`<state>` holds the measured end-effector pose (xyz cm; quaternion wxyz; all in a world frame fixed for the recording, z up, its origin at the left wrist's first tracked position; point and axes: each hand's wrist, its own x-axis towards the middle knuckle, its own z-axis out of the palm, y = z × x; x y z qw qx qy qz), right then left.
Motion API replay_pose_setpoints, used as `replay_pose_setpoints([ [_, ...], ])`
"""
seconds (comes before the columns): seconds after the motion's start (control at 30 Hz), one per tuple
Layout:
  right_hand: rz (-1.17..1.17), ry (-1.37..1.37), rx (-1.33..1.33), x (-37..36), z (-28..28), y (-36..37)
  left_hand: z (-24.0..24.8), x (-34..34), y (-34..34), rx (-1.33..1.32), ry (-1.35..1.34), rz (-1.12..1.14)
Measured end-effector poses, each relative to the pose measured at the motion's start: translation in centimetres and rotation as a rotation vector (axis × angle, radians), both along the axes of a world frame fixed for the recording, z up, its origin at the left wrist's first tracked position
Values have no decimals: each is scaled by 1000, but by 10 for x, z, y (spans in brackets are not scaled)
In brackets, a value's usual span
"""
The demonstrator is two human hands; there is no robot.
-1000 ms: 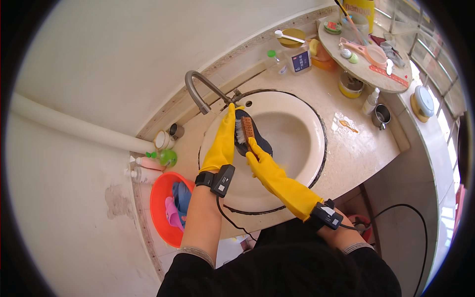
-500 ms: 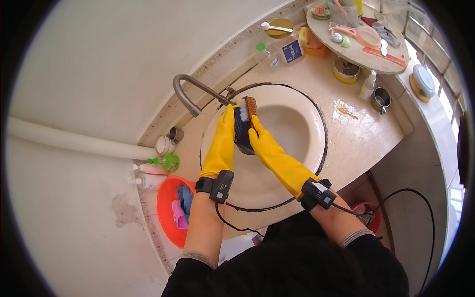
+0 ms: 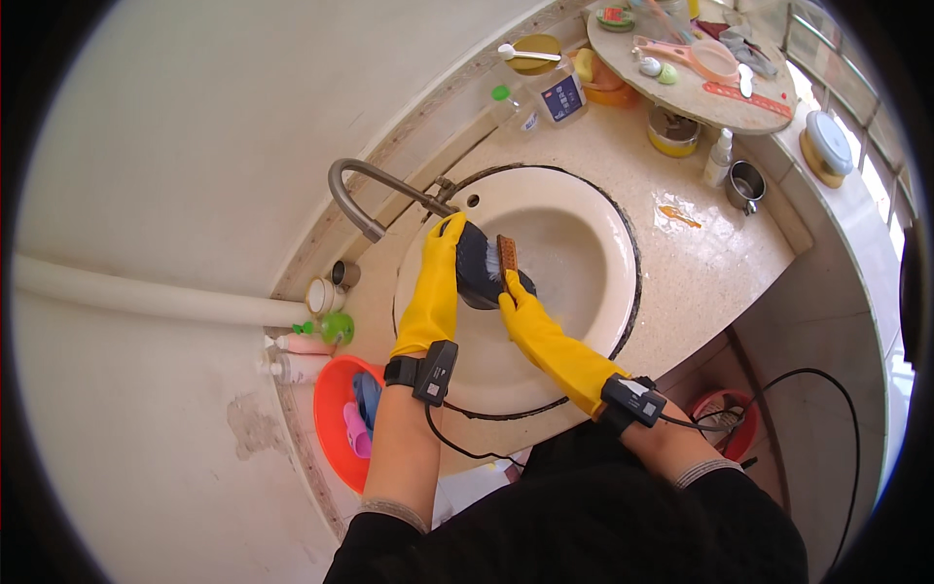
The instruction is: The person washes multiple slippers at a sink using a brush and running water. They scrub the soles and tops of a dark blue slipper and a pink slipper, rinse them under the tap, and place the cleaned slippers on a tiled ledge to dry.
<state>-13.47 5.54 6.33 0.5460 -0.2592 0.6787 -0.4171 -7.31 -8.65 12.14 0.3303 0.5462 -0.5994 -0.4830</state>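
Both my hands wear long yellow rubber gloves over the sink (image 3: 428, 365). My left hand (image 3: 444, 255) is closed round the left side of a dark shoe (image 3: 474, 268), holding it tilted above the basin. In my right hand (image 3: 521, 310) is a scrubbing brush (image 3: 508, 253) with a brown back and pale bristles. Its bristles face left and rest against the shoe. Part of the shoe is hidden behind the gloves and the brush.
A curved metal faucet (image 3: 355, 200) reaches over the sink's left rim. An orange bucket (image 3: 336, 428) with pink and blue things stands lower left. Bottles (image 3: 562, 97) and a metal cup (image 3: 746, 185) sit on the counter. A black cable (image 3: 851, 438) loops at right.
The brush has moved down and right along the shoe with my right hand. The shoe has turned, so more of its dark surface shows. My left hand keeps its grip.
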Motion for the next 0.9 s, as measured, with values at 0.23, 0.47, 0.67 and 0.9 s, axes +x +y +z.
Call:
replay_pose_setpoints([
  [0.23, -218, -100, -365, 31, -18, 31, 2, -11, -2, -69, -161, 50],
  [0.47, -262, 188, -608, 23, 6, 25, -5, -11, -10, 61, -158, 149],
  [0.67, -116, -194, -91, 31, -1, 36, -7, 3, -16, -20, -145, 127],
  [0.9, -236, 158, -601, 19, 2, 15, -7, 13, -7, 118, 44, 35],
])
